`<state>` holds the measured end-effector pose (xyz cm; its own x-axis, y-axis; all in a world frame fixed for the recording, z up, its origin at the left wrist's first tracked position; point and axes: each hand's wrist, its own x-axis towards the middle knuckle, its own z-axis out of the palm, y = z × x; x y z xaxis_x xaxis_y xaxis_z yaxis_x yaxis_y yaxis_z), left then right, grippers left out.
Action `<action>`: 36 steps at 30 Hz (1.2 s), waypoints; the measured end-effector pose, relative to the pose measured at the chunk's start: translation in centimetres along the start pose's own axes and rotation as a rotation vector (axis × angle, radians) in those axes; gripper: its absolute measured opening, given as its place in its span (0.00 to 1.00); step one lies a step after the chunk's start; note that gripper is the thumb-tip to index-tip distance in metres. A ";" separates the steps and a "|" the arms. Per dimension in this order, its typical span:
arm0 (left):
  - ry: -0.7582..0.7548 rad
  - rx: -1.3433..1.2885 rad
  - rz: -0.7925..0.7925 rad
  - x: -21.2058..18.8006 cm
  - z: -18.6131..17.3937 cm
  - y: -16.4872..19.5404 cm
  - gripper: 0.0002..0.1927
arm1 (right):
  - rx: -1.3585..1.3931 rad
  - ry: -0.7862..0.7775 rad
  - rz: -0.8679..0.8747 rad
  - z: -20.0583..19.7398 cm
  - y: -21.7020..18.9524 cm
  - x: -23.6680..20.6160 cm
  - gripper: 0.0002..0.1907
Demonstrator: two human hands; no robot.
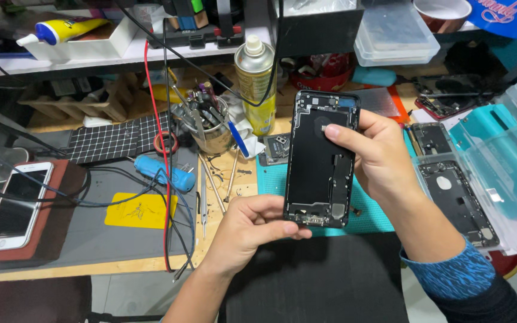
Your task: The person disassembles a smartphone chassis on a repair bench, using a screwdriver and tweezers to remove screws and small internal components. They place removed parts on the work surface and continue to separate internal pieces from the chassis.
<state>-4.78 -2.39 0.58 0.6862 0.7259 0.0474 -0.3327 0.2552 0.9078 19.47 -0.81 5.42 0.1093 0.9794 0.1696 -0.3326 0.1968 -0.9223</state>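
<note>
spray can (256,84) behind, tool cup (209,125) left

Two hands are in view: the left hand (252,224) and the right hand (378,155). Three black phone housings: one held upright (321,158), two lying at right (456,200) (431,137). One white phone (14,204). One spray can (256,84). One tool cup (207,125). One yellow pad (140,210). One blue handheld tool (164,172). One glue tube (61,30). One roll of red tape (166,143).
</note>
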 end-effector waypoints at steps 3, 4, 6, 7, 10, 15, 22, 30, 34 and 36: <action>0.007 0.008 0.010 -0.2 -0.4 -0.1 0.12 | 0.012 -0.017 -0.021 0.3 0.3 0.0 0.11; 0.009 0.014 0.020 -0.3 -0.6 -0.1 0.12 | 0.015 -0.024 -0.035 0.4 0.4 0.0 0.11; 0.077 0.004 0.021 -0.1 -0.7 -0.5 0.12 | -0.050 -0.016 -0.092 0.7 0.5 -0.1 0.12; 0.110 0.000 0.020 0.0 -0.7 -0.8 0.12 | -0.082 -0.010 -0.121 0.8 0.5 -0.3 0.13; 0.164 -0.050 0.018 0.2 -0.7 -1.6 0.10 | -0.203 -0.003 -0.244 1.4 0.9 -1.1 0.13; 0.222 -0.092 0.023 0.6 -0.8 -2.4 0.06 | -0.337 0.020 -0.331 2.0 1.1 -2.0 0.13; 0.263 -0.093 0.052 0.7 -1.0 -2.5 0.04 | -0.408 0.017 -0.421 2.8 1.4 -2.4 0.13; 0.293 -0.079 0.073 0.8 -1.2 -2.7 0.03 | -0.442 0.019 -0.439 3.1 1.6 -2.7 0.13; 0.330 -0.106 0.064 0.8 -1.3 -2.6 0.03 | -0.493 0.009 -0.499 3.3 1.7 -2.9 0.13; 0.339 -0.085 0.072 1.0 -1.2 -2.5 0.03 | -0.567 0.011 -0.529 3.3 1.6 -2.9 0.12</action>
<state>-4.04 -1.49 -2.17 0.4101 0.9110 -0.0441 -0.4346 0.2376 0.8687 15.52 -3.22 4.56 0.1306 0.7605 0.6361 0.2967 0.5822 -0.7570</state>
